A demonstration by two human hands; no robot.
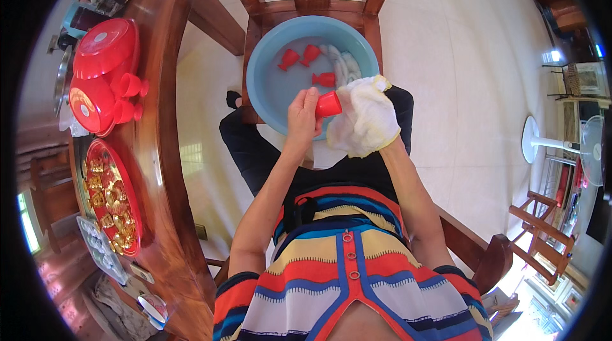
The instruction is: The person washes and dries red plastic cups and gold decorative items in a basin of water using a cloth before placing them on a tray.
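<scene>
My left hand (pixel 302 114) holds a small red plastic goblet (pixel 329 104) on its side, its mouth facing right, over the near rim of a light blue plastic basin (pixel 267 107). A white cloth with a yellow edge (pixel 366 116) covers my right hand (pixel 382 138), close to the goblet's mouth; the fingers are hidden. In the basin's water lie several red goblets (pixel 324 79) and a wet whitish cloth (pixel 345 66).
The basin stands on a wooden chair (pixel 313 6). Along the left, a wooden table (pixel 162 197) bears red lidded dishes (pixel 107 44), more red goblets (pixel 125 110) and a red tray (pixel 136 226) of gold-coloured cups. A white fan (pixel 530 140) stands at right.
</scene>
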